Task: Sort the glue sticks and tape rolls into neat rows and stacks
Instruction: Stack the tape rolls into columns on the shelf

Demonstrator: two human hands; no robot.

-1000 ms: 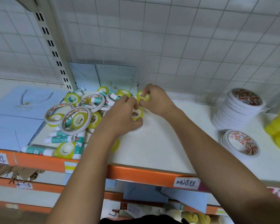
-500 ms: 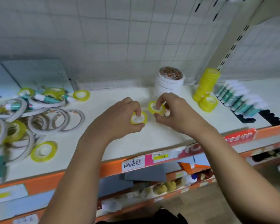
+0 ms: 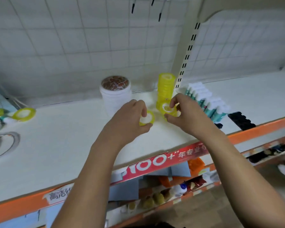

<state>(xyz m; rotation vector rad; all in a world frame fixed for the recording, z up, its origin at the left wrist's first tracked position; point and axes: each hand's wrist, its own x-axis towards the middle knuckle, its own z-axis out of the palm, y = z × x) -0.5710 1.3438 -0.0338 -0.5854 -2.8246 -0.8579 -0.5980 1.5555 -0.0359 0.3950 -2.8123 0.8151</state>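
Observation:
My left hand (image 3: 128, 120) grips a small yellow tape roll (image 3: 147, 119) above the white shelf (image 3: 72, 145). My right hand (image 3: 186, 116) holds another small yellow tape roll (image 3: 168, 109) right in front of the tall stack of yellow tape rolls (image 3: 166, 89) at the back. To the left of that stack stands a stack of wide white tape rolls (image 3: 115, 94). A row of glue sticks (image 3: 207, 102) with white caps lies behind my right hand. Loose yellow tape rolls (image 3: 24, 114) lie at the far left.
A slotted upright post (image 3: 187, 51) rises behind the yellow stack, in front of a wire grid back wall. Black items (image 3: 241, 120) sit right of the glue sticks. The shelf's orange front edge (image 3: 262, 130) carries labels. Flat wide tape rings (image 3: 2, 143) lie at the left edge.
Both hands carried their yellow rolls rightward from the mixed pile; my right hand now reaches the base of the yellow stack. The view swung right with them.

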